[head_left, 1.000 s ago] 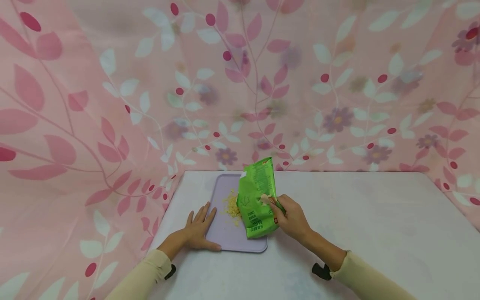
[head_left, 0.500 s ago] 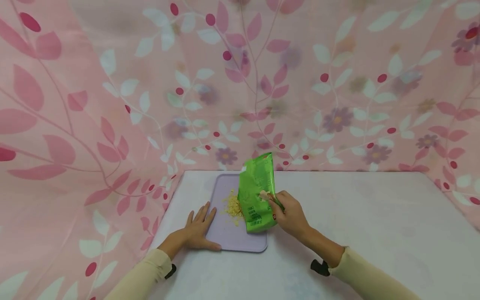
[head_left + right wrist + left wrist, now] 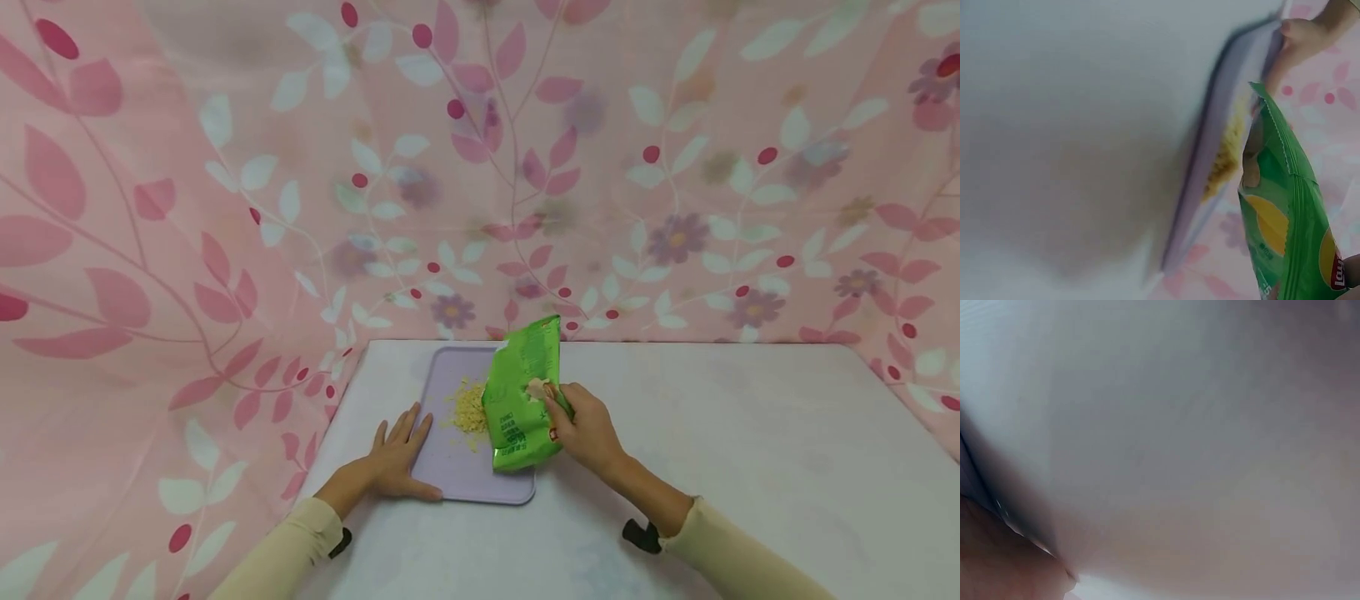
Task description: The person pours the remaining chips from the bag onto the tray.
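Note:
In the head view my right hand (image 3: 592, 429) grips a green potato chip bag (image 3: 517, 417) by its right edge, fingers folded around it. Tilted, the bag hangs over the right part of a lavender tray (image 3: 480, 483), its mouth toward the left. Yellow chip crumbs (image 3: 469, 410) lie in a small heap on the tray, just left of the bag. My left hand (image 3: 396, 467) rests with spread fingers along the tray's left edge. The right wrist view shows the bag (image 3: 1300, 219) close up, gaping, with the crumbs (image 3: 1225, 159) beyond it. The bag's inside is mostly hidden.
The tray lies on a white-covered table (image 3: 712, 442), toward its left side. A pink floral curtain (image 3: 600, 208) hangs behind the table and along its left. The left wrist view is mostly a blurred pale surface (image 3: 1160, 425).
The right hand first raised the bag a little, then brought it lower and slightly to the right. More of the crumb heap shows beside it. The left hand stays in place.

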{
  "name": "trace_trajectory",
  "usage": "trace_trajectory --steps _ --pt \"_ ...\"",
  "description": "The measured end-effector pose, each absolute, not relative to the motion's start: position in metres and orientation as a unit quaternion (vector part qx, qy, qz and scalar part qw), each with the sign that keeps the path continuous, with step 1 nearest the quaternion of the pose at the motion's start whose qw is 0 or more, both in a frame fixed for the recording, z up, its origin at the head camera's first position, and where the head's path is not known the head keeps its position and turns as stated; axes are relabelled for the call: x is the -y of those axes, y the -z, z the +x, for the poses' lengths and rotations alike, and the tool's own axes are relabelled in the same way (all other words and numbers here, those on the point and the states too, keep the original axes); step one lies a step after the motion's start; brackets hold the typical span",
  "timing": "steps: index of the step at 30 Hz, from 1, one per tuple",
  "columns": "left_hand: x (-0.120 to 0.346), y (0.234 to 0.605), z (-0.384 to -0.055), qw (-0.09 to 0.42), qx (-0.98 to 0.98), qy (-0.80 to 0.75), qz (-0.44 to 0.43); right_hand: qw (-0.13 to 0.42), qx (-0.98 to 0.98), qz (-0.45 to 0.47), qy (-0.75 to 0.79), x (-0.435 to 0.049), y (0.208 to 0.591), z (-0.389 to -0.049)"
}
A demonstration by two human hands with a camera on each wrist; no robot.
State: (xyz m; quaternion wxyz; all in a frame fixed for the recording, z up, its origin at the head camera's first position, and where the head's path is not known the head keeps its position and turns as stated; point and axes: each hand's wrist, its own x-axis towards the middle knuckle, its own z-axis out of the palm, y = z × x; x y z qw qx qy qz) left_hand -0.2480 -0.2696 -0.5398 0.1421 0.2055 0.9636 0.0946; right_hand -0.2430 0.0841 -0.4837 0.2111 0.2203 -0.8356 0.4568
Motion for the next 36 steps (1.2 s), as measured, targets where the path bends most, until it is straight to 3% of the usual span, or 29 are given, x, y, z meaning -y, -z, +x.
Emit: trace_trajectory --steps 6,13,25,28,33,36 --pt "0.27 0.541 -0.247 0.143 -0.963 -0.097 0.206 0.306 0.778 0.236 -0.495 -0.083 0.468 -0.249" --pt "0.27 0.544 -0.247 0.144 -0.96 -0.109 0.213 0.186 0.835 0.228 -0.464 -0.08 0.483 -0.243" --pt "0.273 0.547 -0.251 0.135 -0.963 -0.105 0.208 0.145 0.845 0.208 -0.471 -0.076 0.493 -0.238" --pt "0.272 0.544 -0.25 0.138 -0.963 -0.104 0.208 0.177 0.831 0.215 -0.481 -0.075 0.49 -0.237" --pt "0.272 0.546 -0.248 0.137 -0.964 -0.103 0.206 0.309 0.777 0.244 -0.491 -0.07 0.481 -0.235" --pt "0.271 0.551 -0.249 0.133 -0.962 -0.119 0.207 0.285 0.795 0.234 -0.481 -0.069 0.484 -0.232"
